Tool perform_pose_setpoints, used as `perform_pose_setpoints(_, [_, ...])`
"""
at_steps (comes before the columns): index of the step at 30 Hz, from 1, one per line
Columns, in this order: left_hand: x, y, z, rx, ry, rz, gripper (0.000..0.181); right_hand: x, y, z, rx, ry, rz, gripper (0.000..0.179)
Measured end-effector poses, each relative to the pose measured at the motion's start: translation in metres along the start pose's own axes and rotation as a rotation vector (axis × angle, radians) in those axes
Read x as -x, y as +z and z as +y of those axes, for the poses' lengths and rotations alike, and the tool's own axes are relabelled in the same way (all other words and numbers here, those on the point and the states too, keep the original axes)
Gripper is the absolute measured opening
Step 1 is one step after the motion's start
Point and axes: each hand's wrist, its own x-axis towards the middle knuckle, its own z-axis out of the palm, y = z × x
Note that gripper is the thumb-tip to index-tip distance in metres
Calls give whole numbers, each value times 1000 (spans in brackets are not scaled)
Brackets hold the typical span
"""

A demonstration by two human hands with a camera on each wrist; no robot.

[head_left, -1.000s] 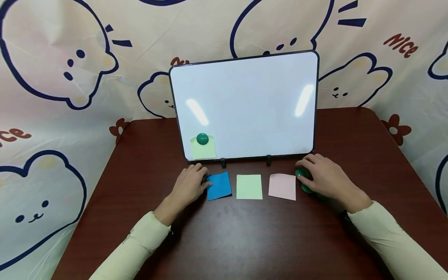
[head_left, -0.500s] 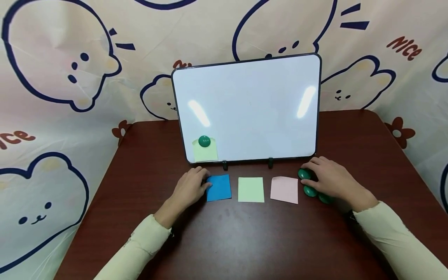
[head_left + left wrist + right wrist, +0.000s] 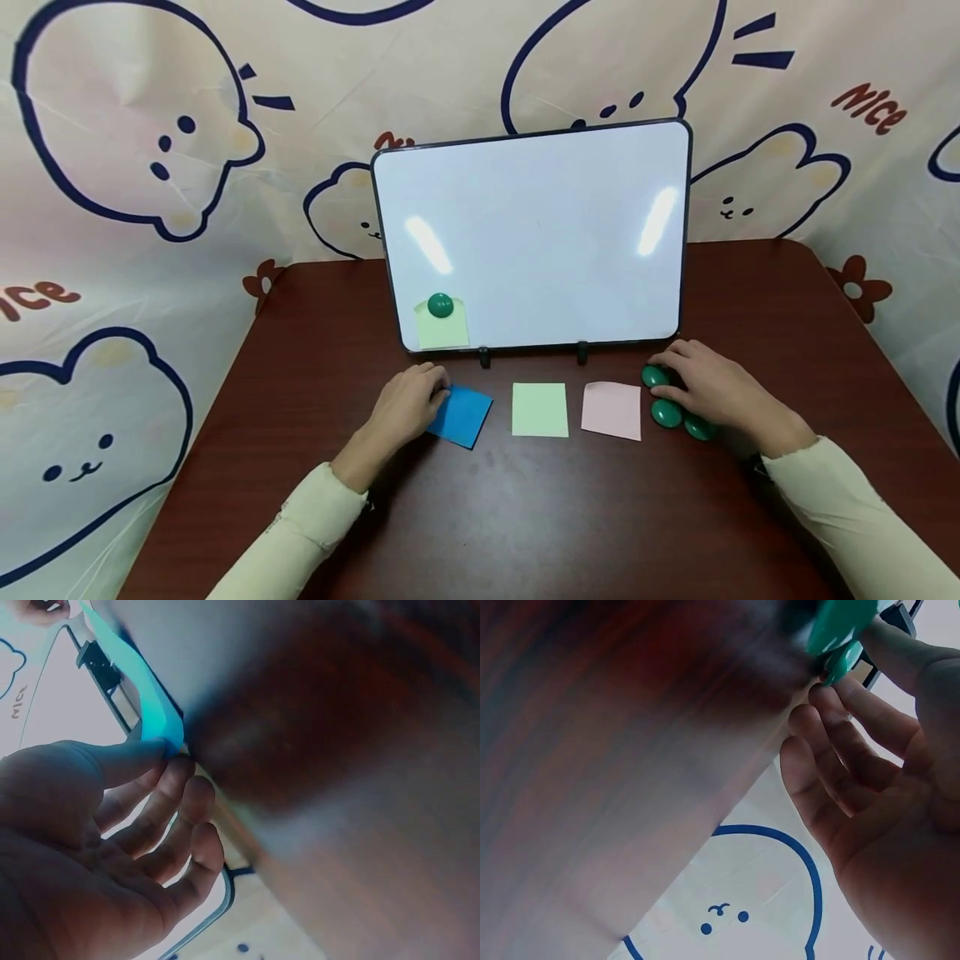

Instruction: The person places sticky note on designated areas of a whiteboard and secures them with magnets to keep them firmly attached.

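My left hand [image 3: 407,404] pinches the blue sticky note [image 3: 463,417] between thumb and fingertips at its left side. In the left wrist view the note [image 3: 159,709] rises bent from the thumb tip. On the right, my right hand [image 3: 708,387] holds a round green magnet [image 3: 654,376] between thumb and index finger. Two more green magnets, one nearer [image 3: 666,413] and one under the palm side [image 3: 701,427], lie on the table. The right wrist view shows the thumb and fingertips around the small magnet [image 3: 844,663], with another magnet [image 3: 840,622] in front.
A whiteboard [image 3: 532,233] stands on black feet [image 3: 484,357] at the back. At its lower left, a green magnet [image 3: 440,305] holds a light green note [image 3: 444,335]. Another light green note [image 3: 540,410] and a pink note [image 3: 612,412] lie on the brown table [image 3: 540,517].
The blue note has turned clockwise, its right edge swinging toward me, while my left hand grips it. My right hand stays at the magnets. The head view has shifted slightly.
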Motion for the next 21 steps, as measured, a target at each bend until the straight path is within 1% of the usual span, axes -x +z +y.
perform_pose_setpoints(3, [4, -1, 3, -69, 29, 58, 5, 2, 0, -2, 14, -20, 20, 43])
perform_pose_setpoints(6, [10, -2, 6, -149, 77, 150, 6, 3, 0, -3, 26, -52, 47, 41])
perform_pose_setpoints(8, [12, -2, 9, -178, 111, 214, 7, 4, 0, -3, 29, -69, 68, 41])
perform_pose_setpoints(10, [13, -2, 11, -190, 135, 267, 7, 6, 0, -3, 27, -69, 87, 40])
perform_pose_setpoints(12, [12, -2, 12, -178, 144, 304, 7, 7, 1, -2, 25, -63, 106, 40])
perform_pose_setpoints(15, [8, -3, 13, -135, 122, 342, 5, 8, 2, -3, 14, -68, 139, 42])
perform_pose_setpoints(18, [1, -6, 11, -80, 90, 369, 3, 7, 4, -4, -1, -98, 175, 44])
perform_pose_setpoints(21, [-5, -8, 9, -13, 66, 379, 5, 5, 4, -5, -6, -115, 200, 45])
